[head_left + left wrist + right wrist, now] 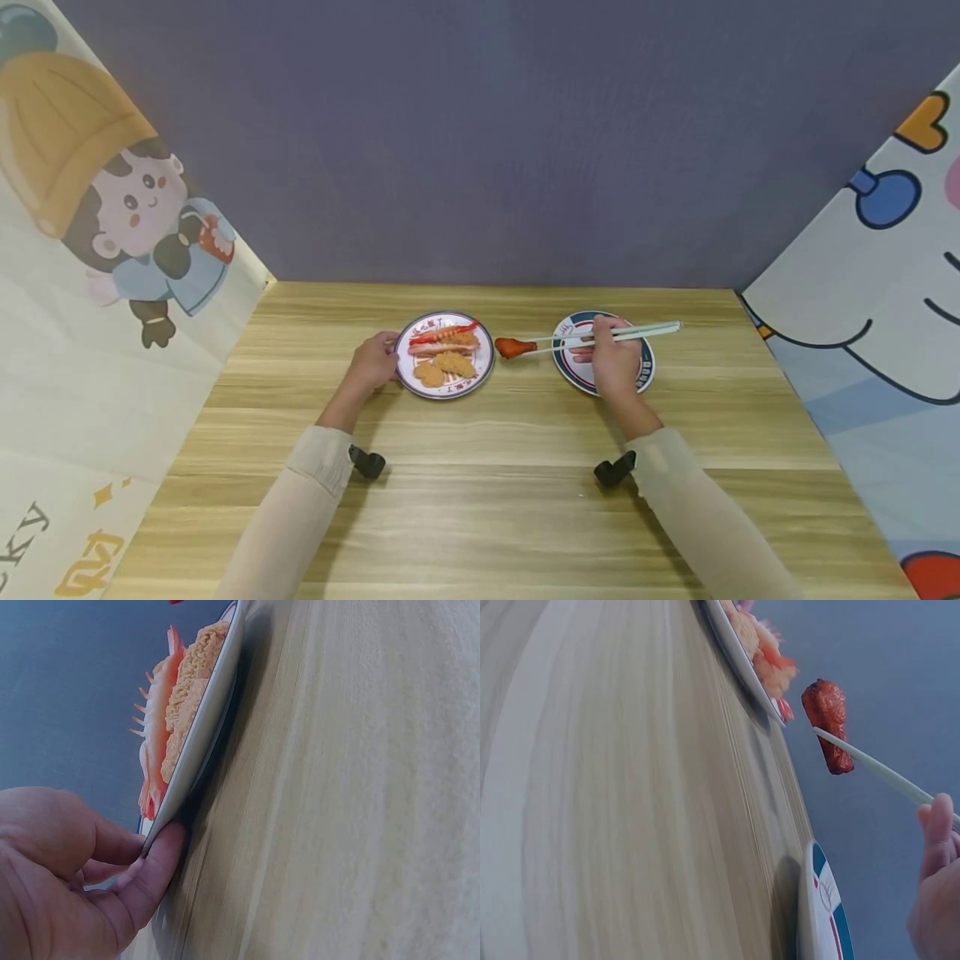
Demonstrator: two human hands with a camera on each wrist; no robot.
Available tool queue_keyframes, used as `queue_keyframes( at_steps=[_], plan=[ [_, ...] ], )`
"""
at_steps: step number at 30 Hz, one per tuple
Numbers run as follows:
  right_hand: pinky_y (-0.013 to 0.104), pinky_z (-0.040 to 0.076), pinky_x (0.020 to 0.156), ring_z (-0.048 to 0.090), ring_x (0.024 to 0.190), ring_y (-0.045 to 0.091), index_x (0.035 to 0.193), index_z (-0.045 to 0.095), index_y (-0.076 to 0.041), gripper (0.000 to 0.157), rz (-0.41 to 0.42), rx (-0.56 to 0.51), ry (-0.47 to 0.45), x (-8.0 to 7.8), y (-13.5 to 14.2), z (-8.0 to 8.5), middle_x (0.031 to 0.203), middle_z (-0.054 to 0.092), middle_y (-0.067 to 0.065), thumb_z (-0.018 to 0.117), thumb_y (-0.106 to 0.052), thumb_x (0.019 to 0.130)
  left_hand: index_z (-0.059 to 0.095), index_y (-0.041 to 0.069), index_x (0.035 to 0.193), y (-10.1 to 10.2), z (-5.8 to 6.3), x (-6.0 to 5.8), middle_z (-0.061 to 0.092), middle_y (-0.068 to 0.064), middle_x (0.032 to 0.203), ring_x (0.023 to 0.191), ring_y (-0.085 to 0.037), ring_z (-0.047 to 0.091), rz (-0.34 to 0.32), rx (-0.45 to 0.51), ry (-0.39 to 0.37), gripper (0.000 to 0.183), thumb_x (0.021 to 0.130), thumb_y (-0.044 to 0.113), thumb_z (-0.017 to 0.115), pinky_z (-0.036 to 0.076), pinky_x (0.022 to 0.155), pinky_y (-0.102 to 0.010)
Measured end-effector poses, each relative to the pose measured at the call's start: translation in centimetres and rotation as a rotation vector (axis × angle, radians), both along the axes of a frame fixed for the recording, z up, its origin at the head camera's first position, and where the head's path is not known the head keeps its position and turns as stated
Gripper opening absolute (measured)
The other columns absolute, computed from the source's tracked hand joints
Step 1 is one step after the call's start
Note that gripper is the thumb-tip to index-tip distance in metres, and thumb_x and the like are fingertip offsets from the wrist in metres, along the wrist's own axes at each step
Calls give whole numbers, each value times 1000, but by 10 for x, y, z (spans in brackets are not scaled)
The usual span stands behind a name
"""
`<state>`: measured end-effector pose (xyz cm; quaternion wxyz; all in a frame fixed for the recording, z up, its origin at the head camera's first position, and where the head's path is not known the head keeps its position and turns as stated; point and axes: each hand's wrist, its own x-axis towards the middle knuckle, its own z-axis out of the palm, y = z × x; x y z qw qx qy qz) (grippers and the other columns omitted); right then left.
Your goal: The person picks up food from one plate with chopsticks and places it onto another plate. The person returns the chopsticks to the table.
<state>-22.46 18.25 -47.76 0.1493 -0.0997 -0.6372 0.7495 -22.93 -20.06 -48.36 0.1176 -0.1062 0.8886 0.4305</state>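
Between two plates, a reddish-brown chicken drumstick (512, 347) hangs above the table, its narrow end caught by a pair of pale chopsticks (651, 330). My right hand (615, 365) grips those chopsticks over a white plate (587, 379) with a dark blue-green and red border. On the left, my left hand (371, 364) pinches the rim of a white food plate (483, 364), thumb above and a finger beneath, as the left wrist view shows. That plate bears a red-and-white shrimp (157, 712) and several golden breaded pieces (454, 363).
Both plates are on a wood-grain table (480, 500). A grey-blue panel (480, 150) stands behind it. Cartoon-printed walls flank the left and right sides. Each sleeve cuff carries a black wrist camera (367, 462).
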Motion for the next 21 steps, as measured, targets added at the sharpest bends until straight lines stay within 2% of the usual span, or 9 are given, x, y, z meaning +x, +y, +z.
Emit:
queue_keyframes(
  at_steps=[5, 8, 12, 17, 21],
  plan=[
    [30, 57, 43, 68, 46, 15, 97, 62, -3, 24, 31, 34, -12, -1, -15, -2, 65, 70, 8, 59, -26, 103, 46, 5, 150, 0, -1, 0, 58, -21, 127, 94, -24, 67, 0, 1, 2, 48, 102, 5, 48, 59, 66, -24],
    [30, 57, 42, 68, 47, 16, 98, 61, 1, 27, 58, 56, 2, -3, -24, -3, 66, 69, 12, 59, -25, 103, 46, 5, 150, 0, -1, 0, 58, -21, 127, 95, -25, 66, -1, 1, 1, 48, 102, 5, 49, 59, 67, -23],
    [29, 57, 42, 68, 48, 14, 98, 61, 3, 28, 89, 78, 13, -4, -36, -2, 69, 68, 10, 59, -25, 103, 47, 6, 150, 0, 1, 0, 59, -21, 126, 92, -24, 67, 0, -1, 0, 48, 102, 5, 49, 59, 66, -24],
    [30, 58, 44, 69, 49, 14, 92, 62, -6, 22, 110, 82, -4, -6, -47, -1, 76, 70, 16, 60, -25, 102, 47, 5, 150, 0, 2, 1, 60, -21, 126, 90, -23, 67, -2, 5, -2, 49, 102, 5, 50, 59, 66, -24],
    [31, 59, 46, 70, 51, 14, 93, 63, -5, 24, 119, 90, 1, -6, -53, -1, 82, 69, 24, 61, -27, 101, 46, 4, 150, 0, 2, 0, 59, -22, 126, 90, -24, 68, -5, 12, 2, 49, 101, 3, 50, 61, 67, -24]
  ],
)
